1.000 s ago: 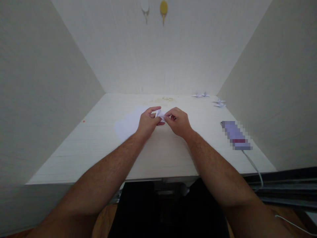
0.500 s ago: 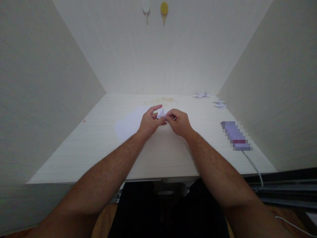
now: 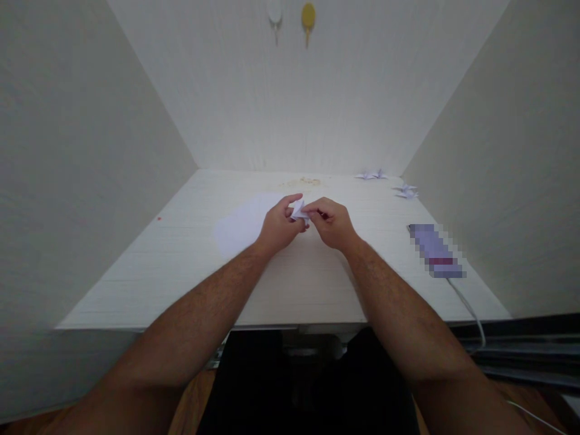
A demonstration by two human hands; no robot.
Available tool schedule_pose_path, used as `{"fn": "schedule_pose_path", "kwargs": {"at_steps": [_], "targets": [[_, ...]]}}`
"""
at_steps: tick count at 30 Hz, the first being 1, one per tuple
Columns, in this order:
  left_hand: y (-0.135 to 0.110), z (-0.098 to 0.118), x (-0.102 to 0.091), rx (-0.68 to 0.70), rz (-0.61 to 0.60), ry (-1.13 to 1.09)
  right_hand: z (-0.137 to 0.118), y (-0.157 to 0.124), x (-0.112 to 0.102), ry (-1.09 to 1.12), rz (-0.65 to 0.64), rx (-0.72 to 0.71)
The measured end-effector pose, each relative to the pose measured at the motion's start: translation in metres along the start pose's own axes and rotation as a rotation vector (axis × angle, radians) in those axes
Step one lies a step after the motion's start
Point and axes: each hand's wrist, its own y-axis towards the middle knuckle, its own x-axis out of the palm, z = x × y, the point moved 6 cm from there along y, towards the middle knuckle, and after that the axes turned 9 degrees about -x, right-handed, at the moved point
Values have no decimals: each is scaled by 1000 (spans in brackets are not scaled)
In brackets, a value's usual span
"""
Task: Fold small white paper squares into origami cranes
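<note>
A small folded piece of white paper (image 3: 298,211) is held above the middle of the white table. My left hand (image 3: 281,226) grips it from the left, thumb and fingers around it, with the index finger stretched out past its far side. From the right, my right hand (image 3: 330,220) pinches the paper's edge between thumb and index finger. Parts of the paper are hidden behind the fingers. Flat white paper sheets (image 3: 238,226) lie on the table beside and behind my left hand.
Several folded paper cranes (image 3: 379,174) sit at the back right of the table (image 3: 181,266). A phone-like device (image 3: 435,249), blurred out, lies at the right with a white cable (image 3: 466,305) running over the front edge. Walls enclose the left, back and right; two hooks (image 3: 308,17) hang behind.
The folded paper has turned between my hands and shows a different face. My right fingers have shifted up along its edge. The whole view has moved slightly.
</note>
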Motion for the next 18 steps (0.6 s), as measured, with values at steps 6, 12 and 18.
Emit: {"fn": "schedule_pose_path", "kwargs": {"at_steps": [6, 12, 18], "targets": [[-4, 4, -4, 146, 59, 373, -1, -1, 8, -32, -115, -77], [-6, 10, -2, 171, 67, 476, -1, -2, 8, -55, -140, -99], [-8, 13, 1, 214, 48, 561, -3, -3, 11, -59, -212, -93]]}}
